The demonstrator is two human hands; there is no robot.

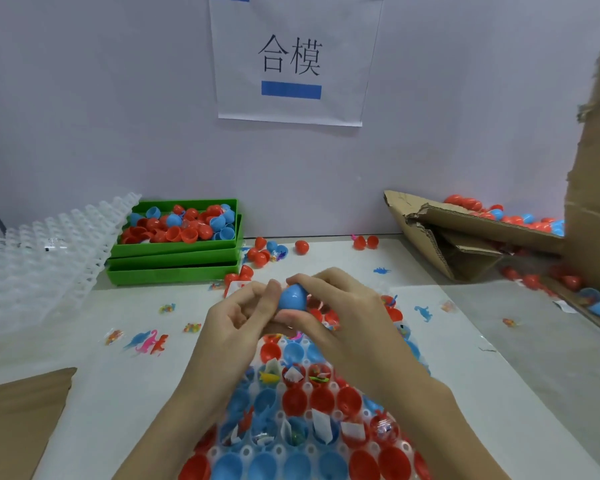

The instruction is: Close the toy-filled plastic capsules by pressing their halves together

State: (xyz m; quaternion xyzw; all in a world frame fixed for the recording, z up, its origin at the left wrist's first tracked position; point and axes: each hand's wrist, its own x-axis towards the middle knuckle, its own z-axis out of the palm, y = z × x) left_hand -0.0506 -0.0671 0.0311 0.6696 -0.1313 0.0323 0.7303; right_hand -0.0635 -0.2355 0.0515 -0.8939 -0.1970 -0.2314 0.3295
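A blue plastic capsule (292,298) is held above the table between both hands. My right hand (336,306) curls over it, fingers on top and thumb beneath. My left hand (238,317) meets it from the left, thumb tip against its side and the other fingers curled. Below my wrists lies a clear holder tray (246,452) with several red and blue capsule halves (321,400), some holding small toys or paper slips.
Stacked green bins (174,261) of capsule halves stand at the back left, beside clear empty trays (39,258). A torn cardboard box (465,233) with capsules sits at the right. Loose capsules (301,247) and toy dinosaurs (149,341) lie scattered on the table.
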